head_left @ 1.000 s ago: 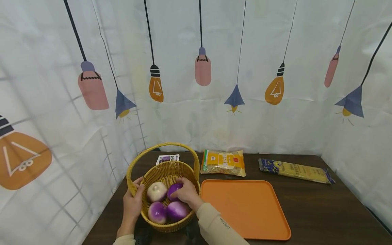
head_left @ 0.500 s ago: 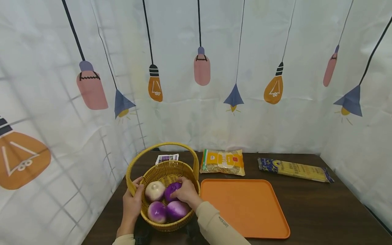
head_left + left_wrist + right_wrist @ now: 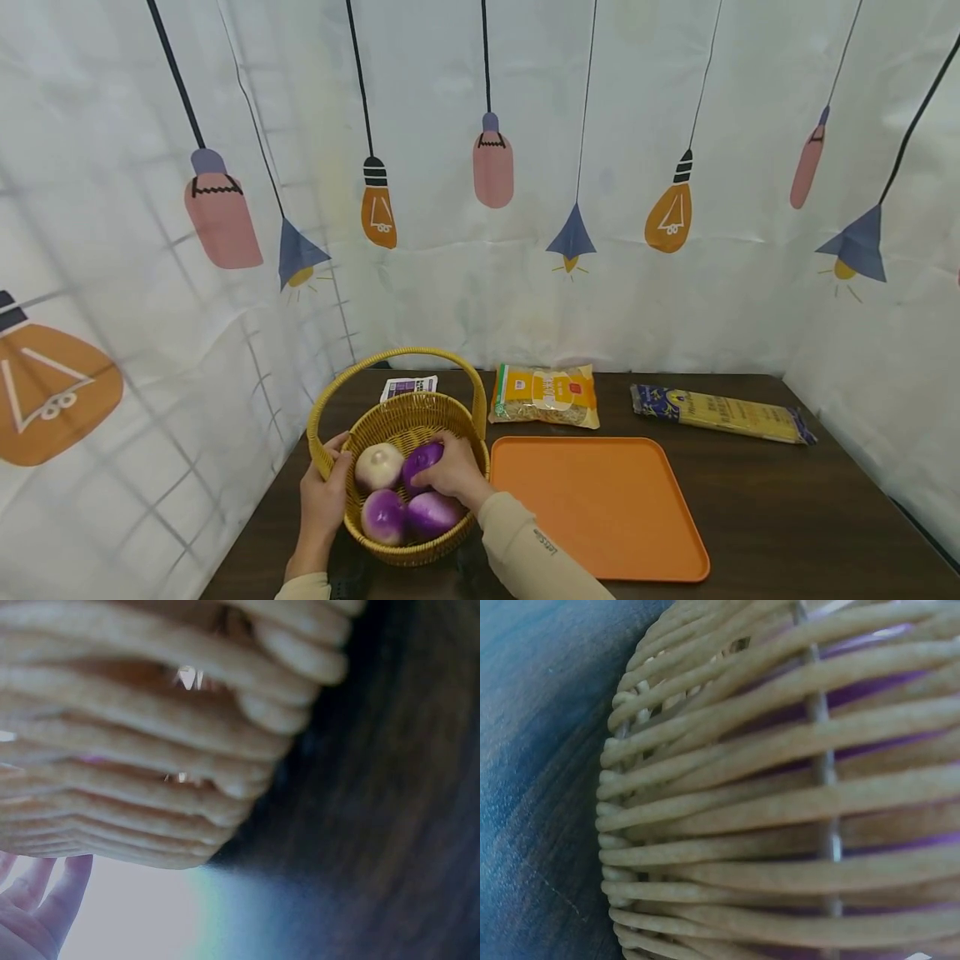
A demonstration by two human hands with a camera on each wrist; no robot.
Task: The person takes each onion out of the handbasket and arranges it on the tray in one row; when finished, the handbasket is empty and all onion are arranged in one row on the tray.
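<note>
While the left hand (image 3: 321,498) grips the basket (image 3: 418,555) at its nine o'clock side, the right hand (image 3: 455,472) holds a purple onion (image 3: 422,461) between thumb and fingers, just off basket centre toward one. White onion (image 3: 379,465) near ten, two-tone onion (image 3: 384,518) at seven, oval onion (image 3: 433,515) at five. Risks, judged: glossy skin slipping from a shallow hold; basket tipping if the left grip slackens.
</note>
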